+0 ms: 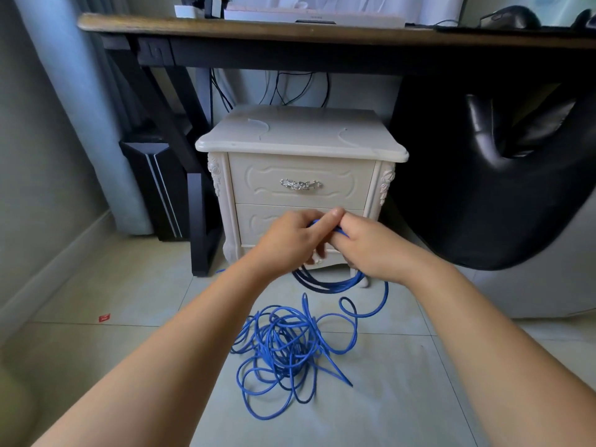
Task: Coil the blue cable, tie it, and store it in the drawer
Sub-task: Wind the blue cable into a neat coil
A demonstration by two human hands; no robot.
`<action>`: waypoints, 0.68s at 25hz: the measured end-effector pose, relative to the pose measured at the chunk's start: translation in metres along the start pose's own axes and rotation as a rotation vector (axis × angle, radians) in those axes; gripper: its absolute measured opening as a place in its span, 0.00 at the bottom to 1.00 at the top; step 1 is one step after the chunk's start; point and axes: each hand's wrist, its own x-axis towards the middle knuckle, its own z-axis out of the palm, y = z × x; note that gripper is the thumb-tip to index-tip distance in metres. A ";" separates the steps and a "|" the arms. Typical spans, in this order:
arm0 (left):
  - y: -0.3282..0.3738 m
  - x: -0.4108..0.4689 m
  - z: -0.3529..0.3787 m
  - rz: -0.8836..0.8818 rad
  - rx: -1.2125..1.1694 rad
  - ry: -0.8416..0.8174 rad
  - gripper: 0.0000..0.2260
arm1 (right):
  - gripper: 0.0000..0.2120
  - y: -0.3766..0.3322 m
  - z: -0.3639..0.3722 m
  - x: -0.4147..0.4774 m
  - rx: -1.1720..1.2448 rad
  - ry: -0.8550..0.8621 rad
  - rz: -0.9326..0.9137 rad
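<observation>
A long blue cable (283, 346) lies in a loose tangle on the tiled floor in front of me. Several loops of it hang from my hands, drooping to about the cabinet's foot. My left hand (290, 235) grips the top of those loops, thumb stretched across them. My right hand (364, 246) meets it from the right, fingers curled round the same strands. Behind the hands stands a cream bedside cabinet (300, 133) with two drawers; the upper drawer (301, 180) is closed and has a silver handle. The lower drawer is mostly hidden by my hands.
A dark wooden desk (225, 27) spans the top, its black leg (200, 221) just left of the cabinet. A black computer tower (154, 185) stands further left. A black chair (503, 175) fills the right side. A small red scrap (104, 317) lies on the floor.
</observation>
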 end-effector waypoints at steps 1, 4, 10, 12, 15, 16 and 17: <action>-0.001 0.001 -0.001 -0.016 0.120 0.006 0.23 | 0.09 -0.003 0.000 -0.003 -0.018 0.001 -0.016; 0.000 0.006 -0.006 0.001 0.313 0.069 0.26 | 0.01 -0.005 0.002 -0.010 0.121 -0.011 -0.013; 0.007 0.001 -0.013 0.024 0.201 0.093 0.20 | 0.11 0.023 -0.002 0.002 0.661 0.005 0.140; 0.003 0.000 -0.018 0.008 0.075 0.140 0.21 | 0.10 0.036 0.001 0.002 0.547 -0.108 0.180; -0.010 0.000 -0.028 -0.076 -0.145 0.167 0.22 | 0.09 0.048 0.006 0.001 0.411 -0.169 0.130; -0.013 0.000 -0.031 -0.110 -0.211 0.160 0.22 | 0.06 0.047 0.007 0.001 0.418 -0.128 0.114; -0.017 -0.001 -0.034 -0.135 -0.266 0.151 0.21 | 0.04 0.044 0.006 0.001 0.432 -0.065 0.094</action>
